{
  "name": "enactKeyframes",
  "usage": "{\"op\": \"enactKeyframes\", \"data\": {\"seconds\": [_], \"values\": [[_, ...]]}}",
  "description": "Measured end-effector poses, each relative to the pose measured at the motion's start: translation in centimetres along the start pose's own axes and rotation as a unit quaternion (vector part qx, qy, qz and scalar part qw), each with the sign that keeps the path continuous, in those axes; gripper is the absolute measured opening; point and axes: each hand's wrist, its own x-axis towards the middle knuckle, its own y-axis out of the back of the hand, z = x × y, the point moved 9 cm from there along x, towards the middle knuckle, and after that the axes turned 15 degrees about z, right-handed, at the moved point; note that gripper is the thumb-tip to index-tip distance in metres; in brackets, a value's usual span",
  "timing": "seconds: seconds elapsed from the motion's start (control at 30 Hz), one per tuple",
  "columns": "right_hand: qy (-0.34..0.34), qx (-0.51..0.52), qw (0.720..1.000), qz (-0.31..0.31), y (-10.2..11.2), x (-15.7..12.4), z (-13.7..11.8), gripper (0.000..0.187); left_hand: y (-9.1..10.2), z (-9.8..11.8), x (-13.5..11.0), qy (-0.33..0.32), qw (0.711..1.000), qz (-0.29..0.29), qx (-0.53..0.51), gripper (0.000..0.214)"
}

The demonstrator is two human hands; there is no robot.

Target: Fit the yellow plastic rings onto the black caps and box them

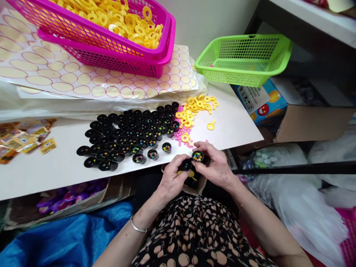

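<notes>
Between the fingers of my left hand (172,175) is a small black cup (185,164), its inside dark. My right hand (214,166) grips another black cup (197,156) with colourful beads in it, close beside the first. Both cups are over the table's front edge, above an open box (198,189) at my lap that is partly hidden by my hands. To the left on the table stand many black cups (135,149), several with coloured beads inside. Pink beads (182,129) and yellow ring-shaped pieces (191,107) with small tabs lie just beyond my hands.
A pink basket (167,61) full of yellow rings rests on sheets of round stickers (111,91). A green basket (230,78) stands at the back right. Printed packets (25,137) lie at far left. Cardboard boxes (311,124) and plastic bags (300,207) fill the right side.
</notes>
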Motion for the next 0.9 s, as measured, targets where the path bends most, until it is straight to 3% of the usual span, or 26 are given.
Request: {"op": "enactKeyframes", "data": {"seconds": [0.17, 0.3, 0.43, 0.6, 0.73, 0.9], "values": [[0.056, -0.055, 0.994, -0.074, 1.3, -0.6, -2.1, 0.039, -2.2, 1.9, 0.8, -0.066, 0.99, -0.02, 0.123, 0.031], [0.096, -0.153, 0.974, -0.134, 0.8, -1.4, -2.8, 0.044, -3.3, 2.2, 1.1, -0.106, 0.984, 0.001, 0.143, 0.016], [0.129, -0.245, 0.95, -0.144, 0.3, -2.2, -3.3, 0.042, -3.5, 2.1, 1.1, -0.133, 0.98, 0.033, 0.145, 0.011], [0.152, -0.288, 0.937, -0.124, -0.1, -3.0, -3.6, 0.039, -3.6, 1.7, 0.9, -0.119, 0.988, 0.045, 0.09, 0.007], [0.137, -0.255, 0.952, -0.1, 0.4, -3.2, -3.0, 0.04, -3.9, 1.0, 0.8, -0.085, 0.993, 0.036, 0.076, 0.007], [0.118, -0.235, 0.958, -0.117, 0.6, -3.4, -2.5, 0.042, -4.2, 0.5, 0.7, -0.041, 0.999, 0.016, 0.031, 0.01]]}}
